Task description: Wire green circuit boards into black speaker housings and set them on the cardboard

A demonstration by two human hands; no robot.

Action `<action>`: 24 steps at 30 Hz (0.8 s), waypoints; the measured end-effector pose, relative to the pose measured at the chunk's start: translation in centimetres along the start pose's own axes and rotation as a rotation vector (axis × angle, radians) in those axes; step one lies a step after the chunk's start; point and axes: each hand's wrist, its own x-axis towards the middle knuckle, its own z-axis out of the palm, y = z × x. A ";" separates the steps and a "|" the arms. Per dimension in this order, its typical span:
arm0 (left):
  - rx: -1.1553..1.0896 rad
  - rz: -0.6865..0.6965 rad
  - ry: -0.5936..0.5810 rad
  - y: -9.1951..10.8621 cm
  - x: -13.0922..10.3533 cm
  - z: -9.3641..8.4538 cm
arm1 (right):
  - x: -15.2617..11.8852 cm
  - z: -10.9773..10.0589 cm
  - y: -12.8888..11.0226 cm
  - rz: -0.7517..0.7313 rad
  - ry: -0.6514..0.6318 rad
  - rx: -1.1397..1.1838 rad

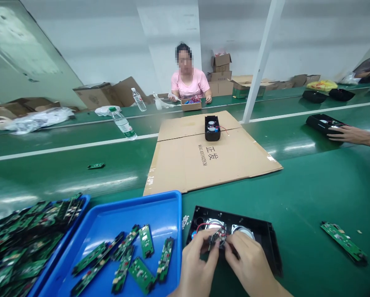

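Note:
A black speaker housing (267, 237) lies on the green bench right in front of me, with two round speakers (215, 224) set in it. My left hand (200, 260) pinches a small circuit board (215, 239) over the housing, the board tilted on edge. Close beside it, my right hand (250, 255) has thumb and finger pressed together near the board and its wires; what sits between them is hidden. A red wire (202, 225) loops from the housing's left side towards the board. Small white connectors (185, 221) are scattered by the housing's left edge.
To the left, a blue tray (179, 206) holds several green circuit boards; another tray (86, 202) is heaped with them. A loose board (342, 242) lies at right. Ahead are a cardboard sheet (185, 165) bearing another speaker housing (212, 134), and a bottle (123, 123). A co-worker's hand (346, 134) touches a housing.

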 end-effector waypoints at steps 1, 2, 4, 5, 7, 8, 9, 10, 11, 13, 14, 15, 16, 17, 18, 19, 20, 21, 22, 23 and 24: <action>0.005 0.007 -0.010 -0.1 0.1 0.0 | 0.0 0.0 0.0 0.005 0.010 -0.005; 0.006 0.010 -0.011 -0.2 0.1 0.0 | 0.0 0.0 0.0 0.009 0.017 -0.012; 0.000 0.017 -0.003 -0.3 0.2 0.1 | -0.1 0.0 -0.1 0.015 0.027 -0.025; -0.005 0.019 -0.003 -0.2 0.2 0.1 | -0.2 0.0 -0.1 0.016 0.029 -0.029; -0.020 0.017 -0.013 -0.2 0.1 0.2 | -0.3 0.1 -0.1 0.001 0.027 -0.038; -0.031 0.008 -0.018 -0.1 0.0 0.2 | -0.3 0.1 -0.1 -0.014 0.023 -0.041; -0.045 -0.005 -0.025 -0.2 -0.1 0.3 | -0.3 0.1 -0.1 -0.031 0.016 -0.042; -0.061 -0.018 -0.031 -0.2 -0.2 0.3 | -0.2 0.0 -0.1 -0.050 0.010 -0.043; -0.079 -0.034 -0.032 -0.2 -0.2 0.3 | -0.1 0.0 -0.1 -0.068 0.004 -0.045; -0.116 -0.076 -0.039 -0.2 -0.4 0.3 | 0.1 -0.1 -0.2 -0.100 -0.006 -0.045; -0.136 -0.097 -0.044 -0.2 -0.4 0.2 | 0.2 -0.2 -0.2 -0.115 -0.009 -0.043; -0.159 -0.119 -0.054 -0.1 -0.4 0.2 | 0.2 -0.3 -0.2 -0.127 -0.009 -0.039; -0.185 -0.139 -0.069 0.0 -0.4 0.1 | 0.2 -0.3 -0.2 -0.133 -0.010 -0.032; -0.210 -0.156 -0.088 0.1 -0.3 0.1 | 0.2 -0.4 -0.1 -0.135 -0.018 -0.024; -0.232 -0.170 -0.107 0.3 -0.3 0.0 | 0.0 -0.4 0.0 -0.136 -0.027 -0.015; -0.245 -0.182 -0.123 0.5 -0.2 -0.1 | -0.1 -0.3 0.1 -0.136 -0.037 -0.006; -0.248 -0.187 -0.138 0.6 -0.1 -0.1 | -0.3 -0.3 0.3 -0.135 -0.047 0.003; -0.240 -0.184 -0.148 0.7 0.0 -0.2 | -0.5 -0.2 0.5 -0.136 -0.054 0.010; -0.223 -0.172 -0.154 0.7 0.1 -0.2 | -0.6 -0.1 0.6 -0.138 -0.057 0.013; -0.201 -0.154 -0.161 0.8 0.1 -0.3 | -0.8 -0.1 0.8 -0.141 -0.053 0.013; -0.176 -0.133 -0.166 0.7 0.2 -0.3 | -0.9 0.0 0.8 -0.144 -0.048 0.012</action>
